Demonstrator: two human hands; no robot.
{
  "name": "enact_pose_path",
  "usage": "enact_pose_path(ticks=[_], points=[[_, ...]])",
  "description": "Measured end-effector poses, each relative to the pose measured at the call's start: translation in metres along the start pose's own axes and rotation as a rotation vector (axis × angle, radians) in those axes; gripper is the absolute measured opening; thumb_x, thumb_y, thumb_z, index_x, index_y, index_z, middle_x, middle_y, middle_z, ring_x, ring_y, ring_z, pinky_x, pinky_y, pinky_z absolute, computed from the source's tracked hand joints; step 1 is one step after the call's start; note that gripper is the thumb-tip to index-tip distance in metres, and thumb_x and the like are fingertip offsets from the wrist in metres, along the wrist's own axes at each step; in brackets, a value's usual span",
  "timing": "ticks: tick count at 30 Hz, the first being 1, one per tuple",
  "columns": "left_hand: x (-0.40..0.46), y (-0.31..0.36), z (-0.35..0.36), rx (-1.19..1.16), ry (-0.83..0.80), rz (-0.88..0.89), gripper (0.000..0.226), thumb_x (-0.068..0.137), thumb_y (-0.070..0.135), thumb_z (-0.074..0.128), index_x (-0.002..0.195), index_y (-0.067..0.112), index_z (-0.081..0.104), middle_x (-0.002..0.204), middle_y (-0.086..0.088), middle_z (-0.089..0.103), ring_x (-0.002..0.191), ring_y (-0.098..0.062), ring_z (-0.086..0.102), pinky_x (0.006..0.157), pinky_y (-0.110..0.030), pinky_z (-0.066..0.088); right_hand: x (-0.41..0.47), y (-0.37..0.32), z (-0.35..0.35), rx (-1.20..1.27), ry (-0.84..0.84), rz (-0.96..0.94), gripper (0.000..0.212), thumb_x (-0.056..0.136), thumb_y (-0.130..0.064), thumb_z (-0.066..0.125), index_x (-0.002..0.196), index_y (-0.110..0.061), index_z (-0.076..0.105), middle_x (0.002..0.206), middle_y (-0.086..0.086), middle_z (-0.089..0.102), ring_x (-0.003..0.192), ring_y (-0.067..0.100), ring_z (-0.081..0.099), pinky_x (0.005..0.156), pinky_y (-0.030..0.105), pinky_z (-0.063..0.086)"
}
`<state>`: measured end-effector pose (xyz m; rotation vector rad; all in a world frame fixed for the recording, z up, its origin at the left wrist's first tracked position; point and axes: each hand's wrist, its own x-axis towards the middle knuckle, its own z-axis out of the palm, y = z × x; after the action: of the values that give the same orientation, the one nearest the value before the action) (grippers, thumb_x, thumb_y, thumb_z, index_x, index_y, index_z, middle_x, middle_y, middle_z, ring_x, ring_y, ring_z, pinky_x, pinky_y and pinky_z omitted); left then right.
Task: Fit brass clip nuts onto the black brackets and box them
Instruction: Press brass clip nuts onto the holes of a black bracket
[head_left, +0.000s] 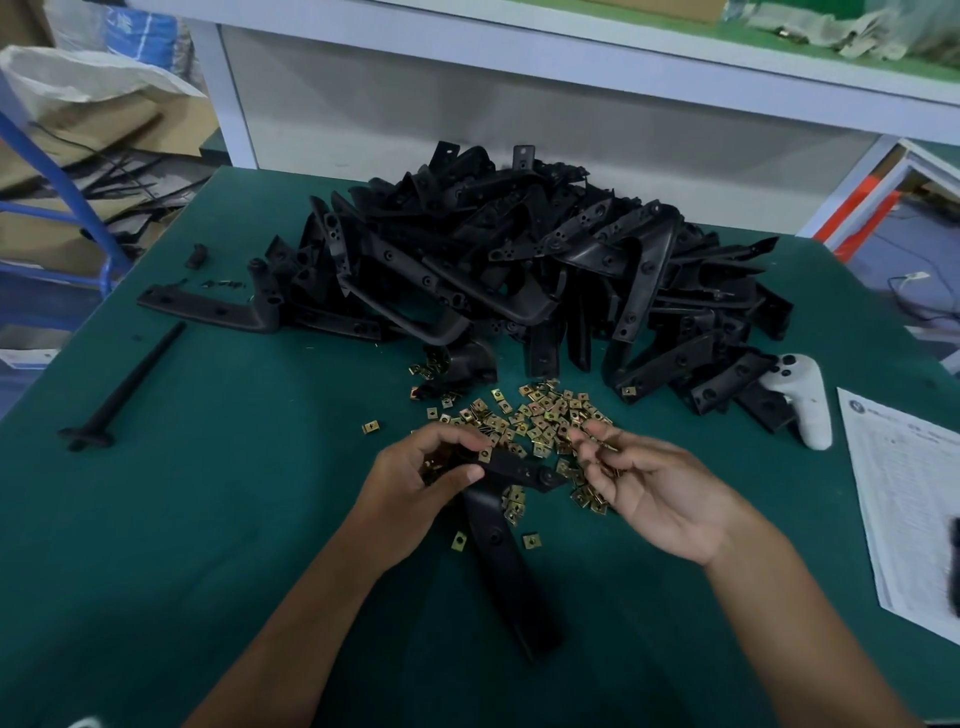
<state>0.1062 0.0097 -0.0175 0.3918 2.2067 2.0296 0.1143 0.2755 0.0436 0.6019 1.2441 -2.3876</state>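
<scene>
Tabletop: green mat (208, 519), white shelf frame behind, bracket pile (519, 260) at the far side.
Bracket: black L-shaped piece (498, 540); long arm runs toward the near edge, short arm points right, toward the right hand.
Left hand: (421, 478) its grip is curled round the bracket's corner, thumb on top; a brass nut (484, 455) sits at the fingertips there.
Right hand: (639, 483) just right of the short arm, palm up, fingers half curled; it seems to pinch small nuts, though blur hides the grip.
Nuts: loose heap (540, 415) between hands and pile.
Next: judged, right hand feeds a nut leftward onto the short arm.
</scene>
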Motion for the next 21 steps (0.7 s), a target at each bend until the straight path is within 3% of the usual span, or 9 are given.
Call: enact_pose_path(ticks=[3, 7, 10, 13, 17, 21], points=[[0.0, 0.001, 0.0, 0.021, 0.001, -0.003, 0.025, 0.084, 0.044, 0.069, 0.109, 0.042, 0.068, 0.115, 0.013, 0.071, 0.106, -0.01, 0.067, 0.09, -0.032, 0.054, 0.0, 0.0, 0.001, -0.006, -0.01, -0.01, 0.039, 0.095, 0.015, 0.04, 0.129, 0.002, 0.054, 0.122, 0.022, 0.07, 0.088, 0.017, 0.075, 0.072, 0.025, 0.061], [-0.001, 0.003, -0.001, -0.006, 0.009, 0.012, 0.027, 0.088, 0.038, 0.067, 0.115, 0.04, 0.066, 0.11, 0.011, 0.07, 0.102, -0.013, 0.067, 0.087, -0.028, 0.054, 0.001, 0.0, 0.003, 0.062, 0.008, -0.034, 0.034, 0.099, 0.01, 0.041, 0.131, 0.003, 0.052, 0.121, 0.026, 0.07, 0.101, 0.023, 0.075, 0.072, 0.026, 0.062], [-0.002, 0.004, -0.002, -0.02, -0.004, -0.005, 0.028, 0.087, 0.037, 0.069, 0.115, 0.04, 0.065, 0.108, 0.011, 0.069, 0.1, -0.013, 0.066, 0.086, -0.027, 0.053, 0.003, 0.002, 0.008, 0.099, 0.067, -0.056, 0.03, 0.097, -0.003, 0.051, 0.127, 0.002, 0.054, 0.11, 0.017, 0.075, 0.078, 0.013, 0.076, 0.056, 0.02, 0.058], [-0.002, 0.005, -0.002, -0.018, -0.006, -0.018, 0.041, 0.075, 0.038, 0.081, 0.112, 0.042, 0.064, 0.112, 0.012, 0.069, 0.102, -0.012, 0.067, 0.087, -0.023, 0.054, 0.004, 0.006, 0.01, 0.039, 0.087, -0.052, 0.031, 0.09, -0.018, 0.059, 0.115, -0.001, 0.056, 0.085, 0.005, 0.074, 0.05, 0.003, 0.054, 0.039, 0.015, 0.042], [-0.001, 0.007, -0.002, 0.062, 0.02, 0.021, 0.047, 0.072, 0.023, 0.088, 0.107, 0.045, 0.064, 0.109, 0.014, 0.072, 0.101, -0.003, 0.066, 0.083, -0.008, 0.047, 0.004, 0.014, 0.011, -0.146, 0.067, -0.049, 0.025, 0.088, -0.029, 0.064, 0.094, -0.007, 0.055, 0.065, -0.001, 0.062, 0.048, 0.003, 0.042, 0.038, 0.015, 0.037], [-0.001, 0.008, -0.002, 0.046, 0.018, 0.007, 0.048, 0.075, 0.013, 0.089, 0.106, 0.04, 0.065, 0.106, 0.01, 0.075, 0.1, -0.005, 0.069, 0.085, -0.015, 0.051, 0.002, 0.018, 0.017, -0.327, -0.006, -0.123, 0.022, 0.079, -0.035, 0.074, 0.077, -0.014, 0.07, 0.064, -0.003, 0.053, 0.049, 0.004, 0.038, 0.041, 0.015, 0.035]])
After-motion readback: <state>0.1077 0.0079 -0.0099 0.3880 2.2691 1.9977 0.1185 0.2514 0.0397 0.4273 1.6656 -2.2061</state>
